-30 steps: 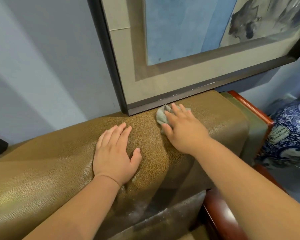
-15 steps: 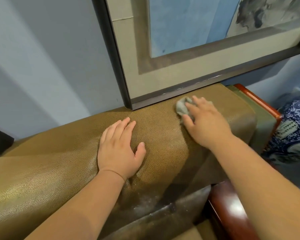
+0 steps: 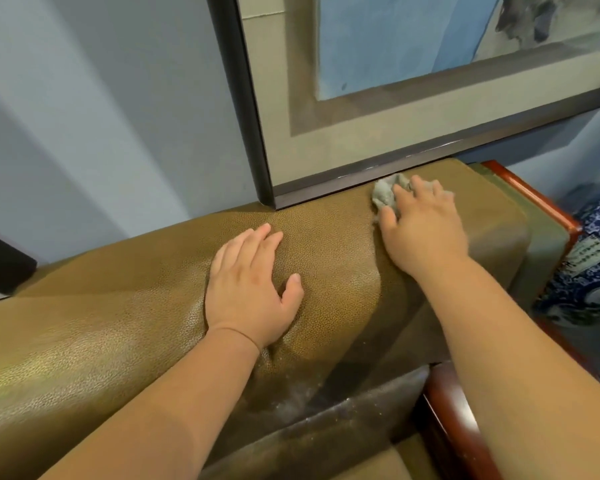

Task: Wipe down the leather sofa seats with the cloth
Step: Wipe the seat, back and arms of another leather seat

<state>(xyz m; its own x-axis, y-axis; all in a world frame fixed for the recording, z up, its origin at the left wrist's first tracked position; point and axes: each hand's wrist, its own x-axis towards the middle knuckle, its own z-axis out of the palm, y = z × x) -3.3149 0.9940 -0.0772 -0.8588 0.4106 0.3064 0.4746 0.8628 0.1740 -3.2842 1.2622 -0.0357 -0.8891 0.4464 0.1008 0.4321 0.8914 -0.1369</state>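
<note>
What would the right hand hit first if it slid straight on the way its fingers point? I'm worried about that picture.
Probably the picture frame: the right hand, pressing the cloth on the sofa, points at its lower edge, close ahead.

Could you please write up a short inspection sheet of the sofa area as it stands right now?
Surface: olive leather sofa back, pebbled; pale dusty smears low on the cushion.
Job's things: grey cloth, bunched on the sofa top beside the picture frame.
Clutter: nothing seen.
Hands: left hand flat on the leather, fingers straight; right hand pressing the cloth.
Cables: nothing seen.
Surroundings: grey-blue wall, red wooden armrest, blue-and-white porcelain jar at right.
</note>
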